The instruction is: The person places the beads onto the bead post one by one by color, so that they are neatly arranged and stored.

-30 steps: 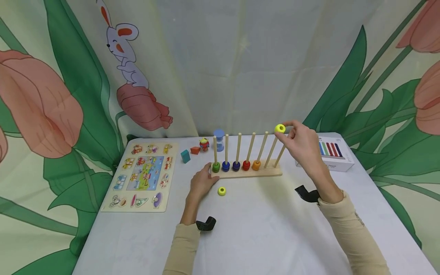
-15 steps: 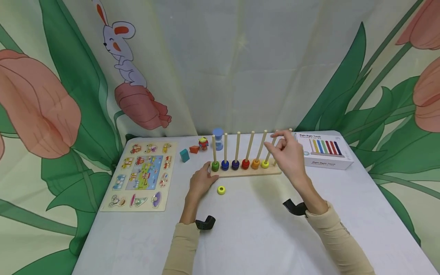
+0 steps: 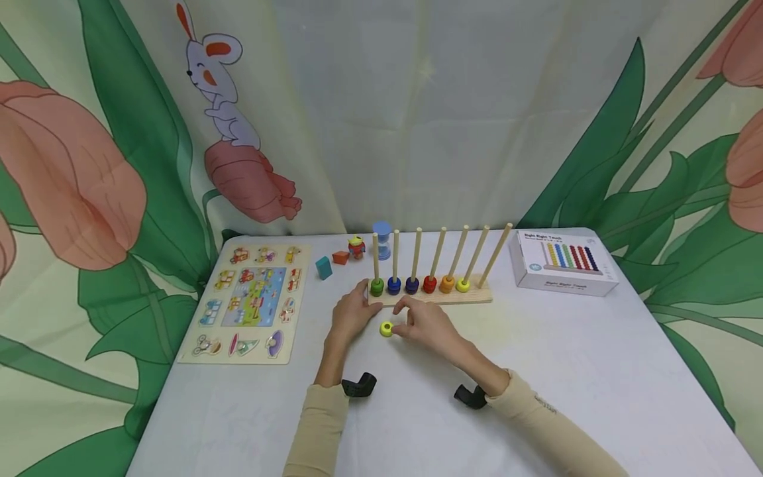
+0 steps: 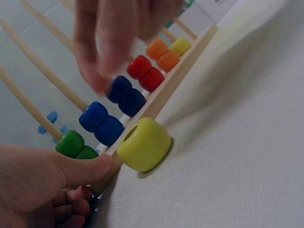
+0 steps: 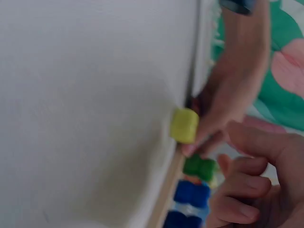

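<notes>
A wooden bead stacker with several upright pegs stands mid-table. Its pegs carry green, blue, dark blue, red and orange beads in pairs, then one yellow bead; the rightmost peg is bare. My left hand grips the base's left end, thumb against the front edge. On the cloth before the stacker lies a loose yellow bead, its hole tilted upward. My right hand hovers beside this bead, thumb and forefinger apart with nothing between them; in the left wrist view its blurred fingers hang above it.
Left of the stacker lies a picture puzzle board. Behind are a teal block, an orange block, a small toy figure and a blue sand timer. A white box stands at the right.
The right hand released one yellow bead onto the second peg from the right, then moved left and down to the loose bead. The left hand has stayed on the base.
</notes>
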`<state>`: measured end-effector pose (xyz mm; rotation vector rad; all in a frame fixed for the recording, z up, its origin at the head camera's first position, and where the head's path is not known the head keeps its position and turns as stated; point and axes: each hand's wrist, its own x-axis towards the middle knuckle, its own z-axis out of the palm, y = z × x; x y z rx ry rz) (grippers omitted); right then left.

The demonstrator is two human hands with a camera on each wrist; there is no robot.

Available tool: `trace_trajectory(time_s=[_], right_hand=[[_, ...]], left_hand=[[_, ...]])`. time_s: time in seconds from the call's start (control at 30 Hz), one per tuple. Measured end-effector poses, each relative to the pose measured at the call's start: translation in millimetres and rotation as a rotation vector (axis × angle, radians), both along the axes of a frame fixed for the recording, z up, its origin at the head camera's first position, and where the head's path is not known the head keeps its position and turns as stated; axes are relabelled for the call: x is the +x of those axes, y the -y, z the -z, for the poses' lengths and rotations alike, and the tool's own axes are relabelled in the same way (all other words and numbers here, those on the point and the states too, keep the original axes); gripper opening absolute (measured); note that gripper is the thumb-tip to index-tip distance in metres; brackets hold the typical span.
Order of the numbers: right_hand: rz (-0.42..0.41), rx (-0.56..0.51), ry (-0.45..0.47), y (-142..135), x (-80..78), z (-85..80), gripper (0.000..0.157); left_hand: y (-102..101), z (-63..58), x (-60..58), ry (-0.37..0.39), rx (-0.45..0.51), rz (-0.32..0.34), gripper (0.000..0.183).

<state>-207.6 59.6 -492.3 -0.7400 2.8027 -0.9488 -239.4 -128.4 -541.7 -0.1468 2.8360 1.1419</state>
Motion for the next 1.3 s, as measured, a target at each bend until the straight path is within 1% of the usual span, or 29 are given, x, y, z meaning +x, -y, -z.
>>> trace_trajectory(time_s=[0.07,0.13,0.3,0.37,0.43,0.53,0.6,0.67,0.77,0.9,1.0,1.03,1.1,1.17,1.23,1.3], right_hand=[[-0.036,0.055,0.023,4,0.2,6.5,0.031],[-0.049,0.094,0.040,7,-0.5,11.5,0.033],[-0.073,0.111,0.031,12,-2.4,18.9,0.033],[-0.076,0.118,0.023,13,-2.3,20.9,0.031],[-0.068,0.130,0.025,13,-1.0,22.2,0.029],[-0.035,0.145,0.019,11,3.1,17.1,0.027],[-0.010,0.146,-0.002,7,5.6,7.2,0.028],[0.024,0.129,-0.032,1,7.2,-8.6,0.029],[0.085,0.093,-0.106,-12,7.8,-38.3,0.032],[0.166,-0.004,-0.177,-38,7.0,-80.5,0.035],[0.217,-0.076,-0.241,-59,1.1,-106.1,0.036],[0.244,-0.081,-0.278,-65,-2.1,-112.9,0.037],[0.296,-0.077,-0.360,-75,-10.2,-123.3,0.037],[0.357,-0.061,-0.417,-83,-18.4,-129.9,0.039],[0.408,-0.041,-0.443,-88,-25.2,-133.0,0.041],[0.442,-0.035,-0.440,-92,-30.4,-133.0,0.042]], left_hand=[[-1,0.4,-0.4,-0.006,-0.009,0.006,0.069],[-2,0.3,-0.9,-0.012,-0.009,0.015,0.069],[-3,0.7,-1.2,-0.043,-0.044,0.020,0.069],[-3,1.5,-1.2,-0.052,-0.057,0.019,0.069],[-3,1.8,-0.8,-0.048,-0.046,0.024,0.069],[-3,2.1,-0.6,-0.044,-0.041,0.034,0.069],[-3,1.8,-0.7,-0.044,-0.038,0.037,0.069],[-3,1.7,-1.0,-0.041,-0.041,0.037,0.069],[-4,1.7,-1.6,-0.033,-0.037,0.035,0.070],[-4,2.4,-2.9,-0.025,-0.025,0.034,0.071],[-1,1.9,-2.1,-0.026,-0.019,0.032,0.070],[1,1.7,-1.6,-0.026,-0.019,0.032,0.070],[3,1.3,-0.7,-0.029,-0.019,0.027,0.070],[6,1.6,-0.4,-0.029,-0.022,0.021,0.069],[8,1.8,-0.6,-0.029,-0.024,0.018,0.069],[9,1.9,-1.2,-0.029,-0.023,0.019,0.069]])
